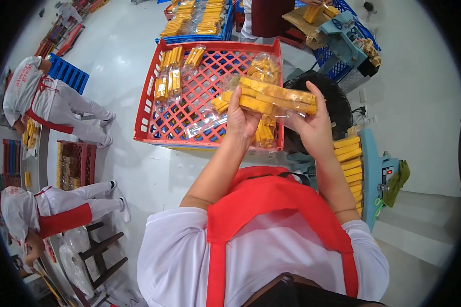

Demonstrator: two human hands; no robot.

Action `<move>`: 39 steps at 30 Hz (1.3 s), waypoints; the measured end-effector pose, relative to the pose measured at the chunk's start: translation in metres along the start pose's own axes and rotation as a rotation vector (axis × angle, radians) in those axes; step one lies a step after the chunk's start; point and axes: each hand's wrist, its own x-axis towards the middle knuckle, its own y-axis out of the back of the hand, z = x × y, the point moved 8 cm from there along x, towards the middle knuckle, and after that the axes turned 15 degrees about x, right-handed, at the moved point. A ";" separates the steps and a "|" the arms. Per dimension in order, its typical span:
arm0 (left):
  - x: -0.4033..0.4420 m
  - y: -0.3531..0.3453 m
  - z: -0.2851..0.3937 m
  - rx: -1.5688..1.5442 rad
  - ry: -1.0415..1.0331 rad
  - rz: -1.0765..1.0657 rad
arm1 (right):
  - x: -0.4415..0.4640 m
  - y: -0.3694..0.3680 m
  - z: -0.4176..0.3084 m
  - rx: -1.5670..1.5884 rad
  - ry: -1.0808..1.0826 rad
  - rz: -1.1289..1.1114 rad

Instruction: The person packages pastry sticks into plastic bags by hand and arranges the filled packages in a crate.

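Note:
Both of my hands hold up a clear plastic bag of long yellow-orange food sticks [279, 94], whose exact kind I cannot make out. My left hand [242, 118] grips its left end, thumb up along the near side. At the right end, my right hand [315, 120] has thumb and fingers closed on the plastic. Below the bag stands a red lattice crate [143, 125]. Inside it lie bagged yellow sticks [169, 84] at the left, another filled bag [264, 68] at the right and a flat clear wrapper [205, 126] near the front.
More yellow sticks [347, 153] lie beside a blue machine [376, 174] at my right. Behind the crate are a blue tray of packs [225, 30] and another blue machine [343, 41]. A black bin liner [338, 97] stands close by. Two people in white work at the left.

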 end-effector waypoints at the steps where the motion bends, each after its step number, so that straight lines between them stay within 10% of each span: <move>1: 0.001 0.002 0.000 -0.005 0.006 0.002 | -0.001 0.000 -0.007 -0.045 0.003 0.016; 39: 0.014 0.032 -0.033 -0.004 0.189 0.089 | 0.006 0.036 -0.066 -0.211 0.081 0.145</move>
